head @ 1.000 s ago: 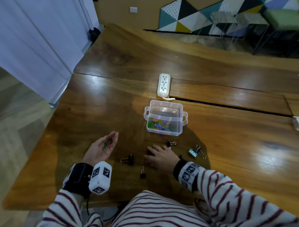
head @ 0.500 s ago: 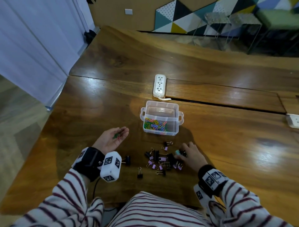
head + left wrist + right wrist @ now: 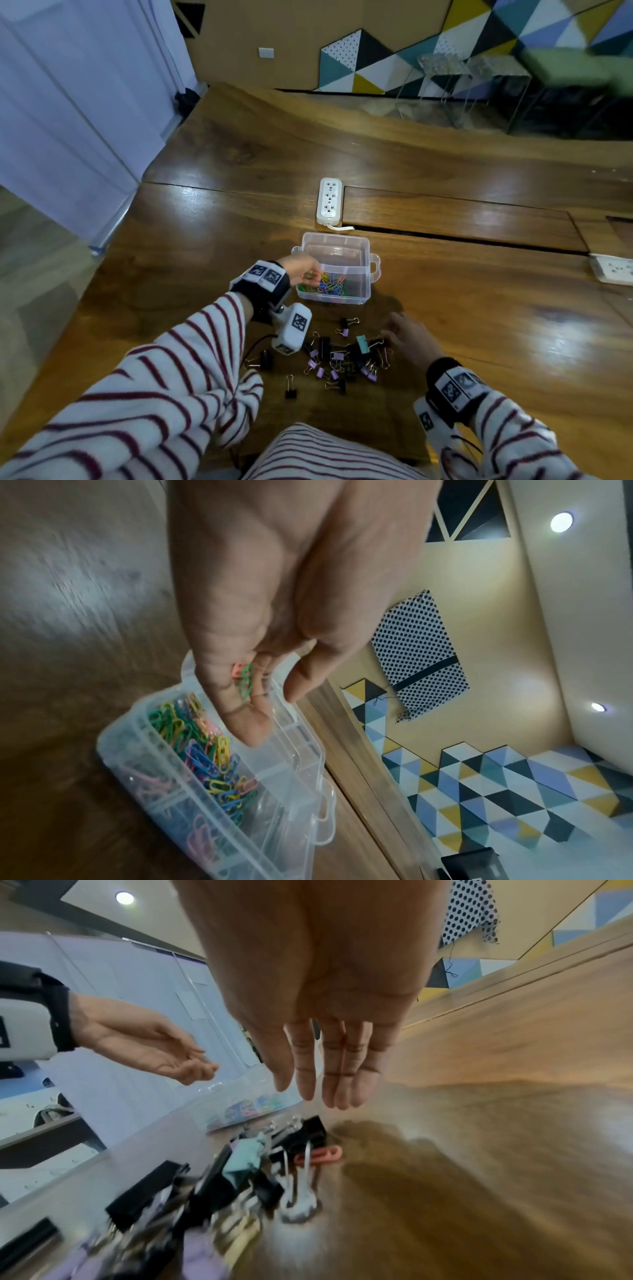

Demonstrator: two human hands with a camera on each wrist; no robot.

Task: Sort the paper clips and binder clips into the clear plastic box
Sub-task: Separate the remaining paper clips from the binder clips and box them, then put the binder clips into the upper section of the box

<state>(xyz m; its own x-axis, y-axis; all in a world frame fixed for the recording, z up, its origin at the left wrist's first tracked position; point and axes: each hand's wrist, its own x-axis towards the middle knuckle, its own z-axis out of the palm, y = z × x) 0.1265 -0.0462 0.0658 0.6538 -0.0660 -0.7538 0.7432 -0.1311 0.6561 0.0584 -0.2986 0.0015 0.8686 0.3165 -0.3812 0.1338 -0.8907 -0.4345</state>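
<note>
The clear plastic box (image 3: 335,240) (image 3: 137,723) stands open on the wooden table, with coloured paper clips (image 3: 329,286) (image 3: 205,756) filling its near compartment. My left hand (image 3: 303,269) (image 3: 274,712) hovers over the box's near left corner. Its curled fingers cup a few green and orange paper clips (image 3: 245,680). A heap of black, purple and teal binder clips (image 3: 342,356) (image 3: 240,1164) lies in front of the box. My right hand (image 3: 400,334) (image 3: 325,1085) hangs just above the heap's right edge, fingers straight and holding nothing. A pink paper clip (image 3: 322,1154) lies by the heap.
Two stray black binder clips (image 3: 265,359) (image 3: 290,389) lie left of the heap. A white power strip (image 3: 330,198) sits behind the box beside a slot in the table (image 3: 445,236). Another white strip (image 3: 613,270) lies at the far right.
My left hand has carried its paper clips rightward from beside the box to over its near compartment. My right hand slid from on top of the binder clips to the heap's right edge.
</note>
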